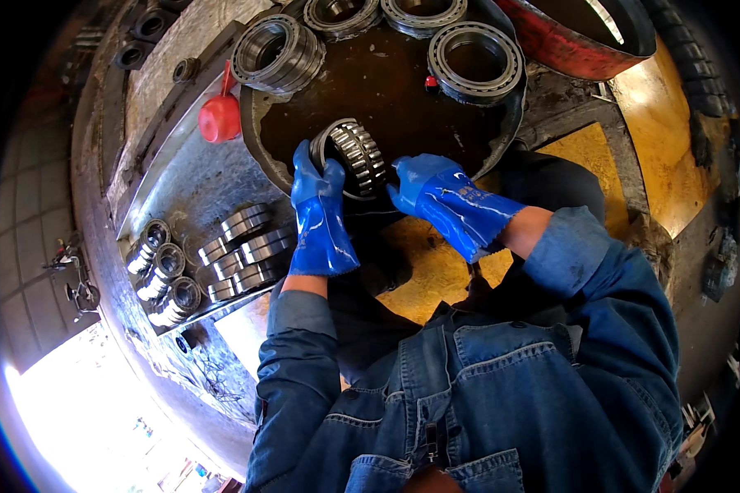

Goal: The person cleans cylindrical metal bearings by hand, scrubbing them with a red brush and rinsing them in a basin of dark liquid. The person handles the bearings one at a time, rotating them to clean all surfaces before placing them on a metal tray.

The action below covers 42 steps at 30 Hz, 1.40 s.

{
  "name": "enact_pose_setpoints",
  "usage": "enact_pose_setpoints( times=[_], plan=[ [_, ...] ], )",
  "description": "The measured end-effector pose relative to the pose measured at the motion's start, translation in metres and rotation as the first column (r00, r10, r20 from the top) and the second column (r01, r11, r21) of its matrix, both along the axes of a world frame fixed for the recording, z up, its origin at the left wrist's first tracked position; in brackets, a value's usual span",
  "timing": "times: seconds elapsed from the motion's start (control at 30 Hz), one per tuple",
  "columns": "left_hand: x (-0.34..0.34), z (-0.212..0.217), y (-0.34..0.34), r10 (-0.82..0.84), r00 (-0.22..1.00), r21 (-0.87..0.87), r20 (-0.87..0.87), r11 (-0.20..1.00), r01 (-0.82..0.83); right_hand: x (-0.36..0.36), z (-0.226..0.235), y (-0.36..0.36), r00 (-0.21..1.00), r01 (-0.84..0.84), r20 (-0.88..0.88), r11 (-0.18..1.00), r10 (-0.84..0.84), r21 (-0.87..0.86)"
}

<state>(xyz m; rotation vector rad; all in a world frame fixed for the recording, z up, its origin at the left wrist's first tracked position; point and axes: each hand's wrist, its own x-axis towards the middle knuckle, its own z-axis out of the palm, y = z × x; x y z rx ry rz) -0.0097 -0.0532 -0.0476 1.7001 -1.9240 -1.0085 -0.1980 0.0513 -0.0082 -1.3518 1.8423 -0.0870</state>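
Observation:
A tilted roller bearing [355, 158], with its shiny rollers showing, is held over the near edge of a round tub of dark liquid [362, 90]. My left hand [316, 185], in a blue rubber glove, grips the outer ring on its left side. Just right of the rollers is my right hand [423, 185], gloved the same way, its thumb and fingers apart. A narrow gap seems to separate its fingertips from the bearing. Around the tub's far rim sit more large bearings: a stack [277, 56] at left and a single one [475, 64] at right.
Left of the tub lie a red plastic cup [219, 119] and a metal tray [173, 185] with several shiny rings [251, 246] and small roller bearings [168, 263]. A red metal drum [567, 49] stands at far right. Yellowish sheets [658, 123] cover part of the floor.

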Motion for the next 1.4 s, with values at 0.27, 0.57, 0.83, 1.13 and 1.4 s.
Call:
enact_pose_setpoints(
  times=[0.27, 0.57, 0.83, 1.13, 1.4],
  plan=[
    [0.000, 0.003, -0.006, -0.029, 0.995, 0.013, 0.096, 1.000, 0.028, -0.001, -0.058, -0.020, 0.948, 0.276, 0.179, 0.960, -0.262, -0.056],
    [-0.024, 0.035, -0.020, -0.204, 0.949, 0.104, 0.242, 0.978, 0.183, 0.011, -0.093, -0.039, 0.703, 0.386, 0.541, 0.887, -0.461, 0.253],
    [-0.012, 0.042, -0.031, 0.047, 0.937, 0.374, -0.346, 0.923, 0.092, 0.012, -0.031, -0.042, 0.855, 0.162, 0.496, 0.987, -0.149, 0.017],
    [-0.020, 0.050, -0.023, -0.079, 0.995, 0.292, 0.054, 0.954, 0.059, -0.002, -0.013, -0.034, 0.941, 0.219, 0.255, 0.975, -0.223, 0.045],
    [-0.029, 0.047, -0.031, -0.225, 0.922, 0.268, 0.316, 0.953, 0.140, -0.092, -0.009, -0.002, 0.934, 0.349, -0.029, 0.925, -0.357, -0.152]
  ],
)
